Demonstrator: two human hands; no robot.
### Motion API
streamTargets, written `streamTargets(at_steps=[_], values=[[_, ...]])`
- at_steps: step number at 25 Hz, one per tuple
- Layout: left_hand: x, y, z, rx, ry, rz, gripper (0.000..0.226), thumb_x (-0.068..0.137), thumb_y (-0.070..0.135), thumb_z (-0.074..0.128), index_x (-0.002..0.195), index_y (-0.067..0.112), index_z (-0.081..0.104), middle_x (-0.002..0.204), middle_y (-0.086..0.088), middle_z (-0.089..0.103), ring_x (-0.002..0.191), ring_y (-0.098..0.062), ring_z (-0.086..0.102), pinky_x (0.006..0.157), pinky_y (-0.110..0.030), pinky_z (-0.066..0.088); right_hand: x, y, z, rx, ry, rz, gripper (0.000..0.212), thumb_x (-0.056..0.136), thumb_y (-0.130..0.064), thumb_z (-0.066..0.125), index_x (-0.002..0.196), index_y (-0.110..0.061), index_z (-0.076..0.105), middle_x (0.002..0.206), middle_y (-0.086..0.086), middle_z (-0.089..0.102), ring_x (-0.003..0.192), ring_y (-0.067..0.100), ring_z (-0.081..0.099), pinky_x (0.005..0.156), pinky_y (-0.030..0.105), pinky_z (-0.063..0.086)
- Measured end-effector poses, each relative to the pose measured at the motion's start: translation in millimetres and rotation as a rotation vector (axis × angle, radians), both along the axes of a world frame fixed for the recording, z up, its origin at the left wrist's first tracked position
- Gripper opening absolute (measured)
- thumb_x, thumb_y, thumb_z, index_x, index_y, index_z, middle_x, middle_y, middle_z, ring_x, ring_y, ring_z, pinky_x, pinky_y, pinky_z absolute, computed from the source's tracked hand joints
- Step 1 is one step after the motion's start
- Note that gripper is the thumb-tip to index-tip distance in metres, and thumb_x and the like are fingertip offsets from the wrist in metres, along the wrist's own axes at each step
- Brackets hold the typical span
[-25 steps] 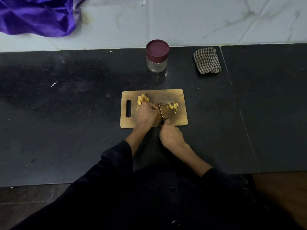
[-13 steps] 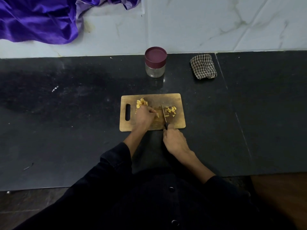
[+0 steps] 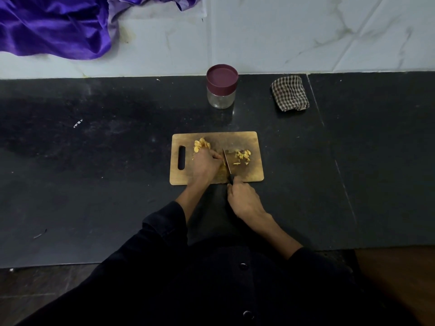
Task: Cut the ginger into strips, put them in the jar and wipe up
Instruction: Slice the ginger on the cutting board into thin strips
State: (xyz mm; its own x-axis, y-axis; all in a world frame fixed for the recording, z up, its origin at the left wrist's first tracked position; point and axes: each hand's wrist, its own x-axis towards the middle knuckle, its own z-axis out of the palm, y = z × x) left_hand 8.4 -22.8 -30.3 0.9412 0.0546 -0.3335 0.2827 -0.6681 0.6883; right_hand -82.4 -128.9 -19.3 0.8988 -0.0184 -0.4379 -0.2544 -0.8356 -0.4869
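Ginger slicing, mid-cut, blade just right of the pinning fingers.

Left hand (image 3: 204, 164) fingers curled down on ginger; right hand (image 3: 243, 198) closed round knife (image 3: 227, 164), blade running away from the body. Cut strips (image 3: 242, 156) lie right of the blade, slices (image 3: 201, 145) left, on board (image 3: 255, 175); jar (image 3: 222, 87) beyond, lid on.

Purple satin fabric (image 3: 54, 24) bunched at far left on pale marble-tile surface (image 3: 306, 31) behind black counter (image 3: 94, 161)

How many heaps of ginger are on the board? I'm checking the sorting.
2: one heap beyond the left hand, one heap right of the knife. More may hide under that hand.
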Motion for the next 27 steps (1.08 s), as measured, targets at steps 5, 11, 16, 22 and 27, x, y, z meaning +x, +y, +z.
streamTargets(at_steps=[5, 11, 16, 22, 27], values=[[0.3, -0.9, -1.6, 0.001, -0.010, 0.008, 0.011, 0.087, 0.010, 0.064, 0.093, 0.011, 0.073, 0.096, 0.002, 0.071, 0.079, -0.001, 0.057, 0.065, -0.011, 0.041, 0.4, -0.8, -3.4, -0.004, -0.003, 0.016, 0.022, 0.106, -0.026, 0.037, 0.116, -0.008, 0.044, 0.108, 0.018, 0.066, 0.099, 0.036, 0.064, 0.079, 0.046, 0.050], [0.1, 0.4, -4.5, -0.005, -0.050, -0.015, 0.011, 0.087, 0.008, 0.064, 0.092, 0.009, 0.073, 0.095, 0.001, 0.071, 0.078, 0.000, 0.057, 0.070, -0.013, 0.046, 2.5, -0.9, -4.5, -0.019, 0.007, 0.037, 0.022, 0.106, -0.025, 0.036, 0.118, -0.007, 0.043, 0.109, 0.018, 0.066, 0.099, 0.037, 0.064, 0.076, 0.045, 0.048], [0.1, -0.3, -2.9, 0.018, -0.041, -0.024, 0.013, 0.088, 0.007, 0.062, 0.096, 0.010, 0.072, 0.100, 0.002, 0.070, 0.081, 0.002, 0.053, 0.062, -0.005, 0.037, 5.3, 1.2, -5.5, -0.074, 0.037, 0.047, 0.022, 0.105, -0.020, 0.037, 0.122, -0.006, 0.042, 0.110, 0.017, 0.066, 0.099, 0.036, 0.065, 0.074, 0.043, 0.045], [1.6, -1.7, -4.3, 0.021, -0.012, -0.008, 0.012, 0.088, 0.007, 0.062, 0.095, 0.010, 0.071, 0.100, 0.000, 0.070, 0.083, -0.001, 0.056, 0.070, -0.011, 0.041, 8.8, 3.7, -4.5, -0.115, 0.089, 0.040, 0.021, 0.104, -0.019, 0.038, 0.122, -0.008, 0.043, 0.113, 0.016, 0.066, 0.102, 0.034, 0.065, 0.075, 0.042, 0.042], [0.8, -2.3, -2.4, -0.003, 0.004, 0.011, 0.008, 0.087, 0.008, 0.064, 0.093, 0.010, 0.070, 0.097, 0.000, 0.069, 0.083, -0.003, 0.057, 0.071, -0.015, 0.042, 3.0, 1.3, -4.6, -0.152, 0.048, 0.061, 0.022, 0.104, -0.019, 0.037, 0.121, -0.009, 0.045, 0.113, 0.016, 0.066, 0.103, 0.035, 0.065, 0.075, 0.041, 0.040]])
